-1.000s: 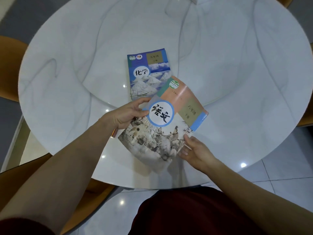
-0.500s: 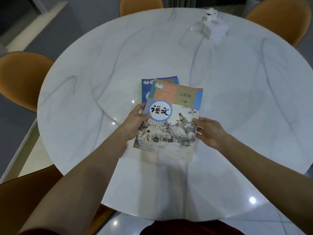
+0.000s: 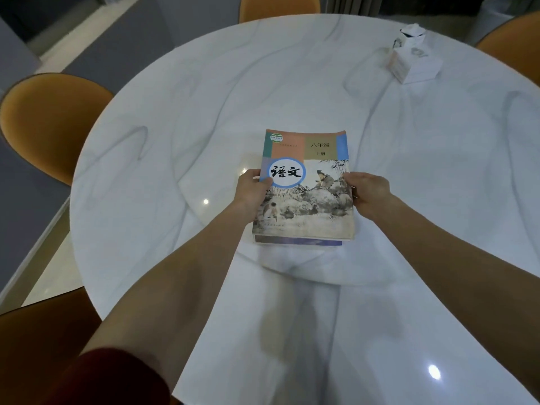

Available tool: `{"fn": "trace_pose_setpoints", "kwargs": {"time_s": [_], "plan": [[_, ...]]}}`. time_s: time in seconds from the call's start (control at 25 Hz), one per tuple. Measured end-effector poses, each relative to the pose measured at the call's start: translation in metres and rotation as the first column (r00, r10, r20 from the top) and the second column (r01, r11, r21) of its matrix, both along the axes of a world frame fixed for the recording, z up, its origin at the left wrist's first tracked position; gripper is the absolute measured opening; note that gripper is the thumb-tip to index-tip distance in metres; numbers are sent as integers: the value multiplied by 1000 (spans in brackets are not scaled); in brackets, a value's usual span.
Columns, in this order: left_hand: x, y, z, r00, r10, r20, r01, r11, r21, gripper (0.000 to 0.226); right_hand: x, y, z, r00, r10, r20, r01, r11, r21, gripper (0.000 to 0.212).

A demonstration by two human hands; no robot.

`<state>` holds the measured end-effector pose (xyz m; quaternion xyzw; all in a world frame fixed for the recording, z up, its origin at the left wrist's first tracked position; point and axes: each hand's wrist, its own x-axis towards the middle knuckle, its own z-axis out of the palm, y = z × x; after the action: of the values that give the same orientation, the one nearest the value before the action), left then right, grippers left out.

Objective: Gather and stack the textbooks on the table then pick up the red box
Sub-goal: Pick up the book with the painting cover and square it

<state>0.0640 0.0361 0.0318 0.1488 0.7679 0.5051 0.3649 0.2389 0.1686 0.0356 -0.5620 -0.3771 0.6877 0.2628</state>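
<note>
Since the earlier frame the Chinese-language textbook (image 3: pixel 306 185) has swung square and come down over the blue chemistry textbook (image 3: pixel 301 242), which now shows only as a thin strip along the near edge of the pile. The stack sits at the middle of the round marble bench (image 3: pixel 175 112). The left hand (image 3: pixel 252 190) clasps the left edge with its thumb on the cover, and the right hand (image 3: pixel 368 194) clasps the right edge, fingers curled around the side; both hands are closed on the top book. The lower book peeks out toward the viewer, so the edges are not quite flush, and letting go now would probably leave a skewed pile. The polished top looks slick, and a push to square it could slide both books together rather than align them. No red box is in view; only a white tissue box (image 3: pixel 413 62) stands at the far right, so the next step means looking elsewhere.
</note>
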Motion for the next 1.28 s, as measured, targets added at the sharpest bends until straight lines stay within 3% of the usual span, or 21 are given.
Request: {"fn": "trace_pose_setpoints", "kwargs": {"time_s": [0.24,0.32,0.44,0.52,0.92,1.28], "plan": [[-5,21,-29,977,-36,-210,8,991,-133,32,-16,19,-28,991,1,131,-2,1000,8,17],[-4,24,-39,949,-80,-305,16,979,-204,28,-19,19,-38,979,21,201,-28,999,34,5],[-1,26,-52,911,-143,-387,23,954,-299,24,-23,18,-49,947,40,319,-72,993,90,31],[1,29,-54,889,-170,-425,10,936,-352,22,-24,19,-49,921,33,387,-96,985,145,31],[11,20,-67,780,-312,-542,-28,848,-529,26,-29,12,-53,791,63,608,-260,935,242,28],[11,14,-71,789,-331,-517,33,864,-503,29,-30,14,-58,748,98,656,-305,929,209,24]]}}
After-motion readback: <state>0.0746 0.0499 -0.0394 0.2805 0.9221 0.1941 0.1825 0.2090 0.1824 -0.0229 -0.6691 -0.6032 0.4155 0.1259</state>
